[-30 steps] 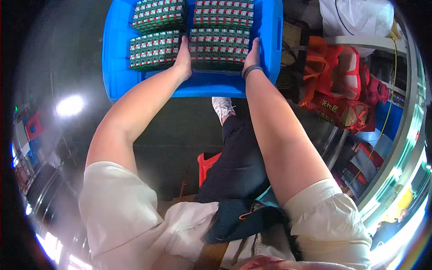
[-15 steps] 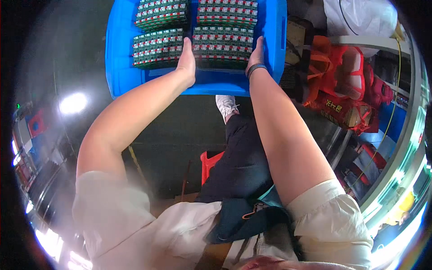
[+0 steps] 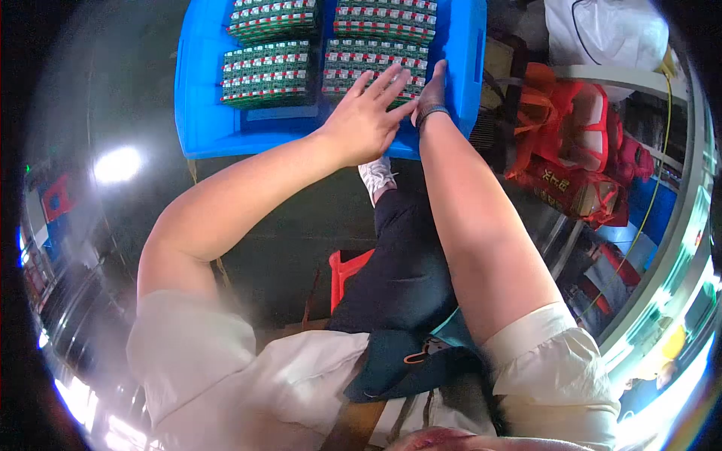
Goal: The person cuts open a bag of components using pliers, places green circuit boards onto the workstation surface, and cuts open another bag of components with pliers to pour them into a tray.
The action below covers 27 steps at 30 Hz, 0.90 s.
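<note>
In the head view, a blue plastic bin (image 3: pixel 207 139) holds several blocks of stacked green circuit boards with rows of white and red parts. My left hand (image 3: pixel 368 113) lies with fingers spread over the front edge of the near right stack (image 3: pixel 376 56). It covers part of that stack's lower edge. Against the right side of the same stack, between it and the bin wall, is my right hand (image 3: pixel 431 94), thumb up and fingers mostly hidden. The near left stack (image 3: pixel 267 71) sits beside it with neither hand on it.
Red bags (image 3: pixel 564 143) and a white bag (image 3: pixel 605 34) are by a pale metal frame (image 3: pixel 632 73) at right. A red plastic piece (image 3: pixel 346 270) shows beside my leg. My shoe (image 3: pixel 376 179) is just below the bin on the dark floor.
My left hand has left the near right stack's left side and moved right to its front edge, turning palm down with fingers spread. My right hand has barely moved.
</note>
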Motion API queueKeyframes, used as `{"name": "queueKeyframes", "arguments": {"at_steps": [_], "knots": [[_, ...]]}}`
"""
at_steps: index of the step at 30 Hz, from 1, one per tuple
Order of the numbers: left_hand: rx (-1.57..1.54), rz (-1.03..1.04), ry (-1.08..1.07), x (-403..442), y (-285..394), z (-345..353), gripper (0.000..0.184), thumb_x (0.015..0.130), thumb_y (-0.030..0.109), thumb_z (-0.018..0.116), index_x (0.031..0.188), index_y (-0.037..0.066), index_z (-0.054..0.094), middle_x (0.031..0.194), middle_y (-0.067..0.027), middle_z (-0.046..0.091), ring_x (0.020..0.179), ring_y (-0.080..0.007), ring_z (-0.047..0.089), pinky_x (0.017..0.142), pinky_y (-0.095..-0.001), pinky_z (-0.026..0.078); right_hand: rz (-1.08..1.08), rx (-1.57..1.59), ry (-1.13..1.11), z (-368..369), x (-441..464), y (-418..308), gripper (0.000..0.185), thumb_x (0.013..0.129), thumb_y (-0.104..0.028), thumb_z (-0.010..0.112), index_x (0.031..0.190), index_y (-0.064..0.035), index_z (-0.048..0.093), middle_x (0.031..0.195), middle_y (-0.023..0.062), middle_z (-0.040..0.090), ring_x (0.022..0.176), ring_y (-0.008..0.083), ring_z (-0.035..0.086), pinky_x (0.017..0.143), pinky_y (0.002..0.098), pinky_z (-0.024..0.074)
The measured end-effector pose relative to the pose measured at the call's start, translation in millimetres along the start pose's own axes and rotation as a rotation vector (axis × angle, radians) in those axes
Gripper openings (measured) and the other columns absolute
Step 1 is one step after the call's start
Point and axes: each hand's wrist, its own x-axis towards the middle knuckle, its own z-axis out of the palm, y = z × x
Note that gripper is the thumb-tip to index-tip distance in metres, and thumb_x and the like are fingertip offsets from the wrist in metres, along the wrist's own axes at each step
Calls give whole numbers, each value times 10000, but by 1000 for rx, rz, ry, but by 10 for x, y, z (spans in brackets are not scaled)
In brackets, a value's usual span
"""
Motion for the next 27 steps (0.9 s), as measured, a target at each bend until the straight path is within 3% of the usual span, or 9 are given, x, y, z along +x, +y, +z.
{"name": "queueKeyframes", "arguments": {"at_steps": [2,6,10,13,27], "knots": [[14,-10,-34,21,-15,-3,531,912,201,526,1438,136,496,1598,-174,274,1511,-341,186,1167,-594,238,-18,-8,26,3,-16,-8,902,887,-789,417,1540,-173,335,1496,67,463,1253,305,549,978,479,459],[59,-12,-117,41,-38,-33,556,907,216,500,1458,146,482,1626,-149,227,1524,-327,146,1182,-593,202,-18,0,-53,-15,-25,-19,911,878,-797,425,1542,-178,343,1536,69,419,1323,315,485,1024,496,417],[102,-1,-154,72,-35,-19,570,907,241,478,1471,155,474,1641,-133,199,1533,-312,118,1198,-582,165,46,-92,77,-27,56,11,937,870,-806,429,1552,-171,327,1572,72,371,1390,329,400,1067,522,360],[119,1,-164,87,-47,-5,573,908,253,474,1473,158,475,1646,-125,190,1536,-304,105,1202,-580,147,-27,-56,-24,-51,107,64,983,846,-829,437,1562,-168,307,1597,75,331,1437,350,320,1095,551,304],[167,-20,-217,187,-42,43,544,912,291,498,1439,159,518,1650,-120,183,1538,-293,96,1196,-590,141,54,-64,-39,-4,-12,-11,1030,822,-863,417,1555,-146,317,1584,137,335,1417,387,350,1083,581,320]]}}
